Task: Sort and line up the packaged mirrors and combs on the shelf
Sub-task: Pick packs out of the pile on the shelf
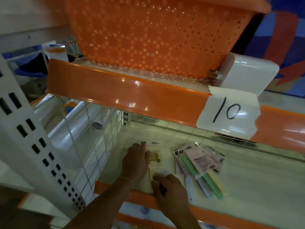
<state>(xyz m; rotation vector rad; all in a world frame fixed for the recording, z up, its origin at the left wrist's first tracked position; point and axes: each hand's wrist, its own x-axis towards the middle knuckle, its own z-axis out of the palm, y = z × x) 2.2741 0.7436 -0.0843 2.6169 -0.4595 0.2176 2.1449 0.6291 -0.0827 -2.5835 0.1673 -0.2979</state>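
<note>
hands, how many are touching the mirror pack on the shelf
2. The left hand lies flat on the left side of the mirror pack. The right hand rests on its near edge, by the shelf's orange lip.

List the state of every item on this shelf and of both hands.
Clear packaged gold mirror: flat, under the left hand.
Pastel packaged combs: fanned, overlapping, not lined up.
Left hand: open, pressing the mirror pack.
Right hand: on the pack's near edge; grip unclear.
Orange perforated plastic basket: upright, shelf above.
</note>
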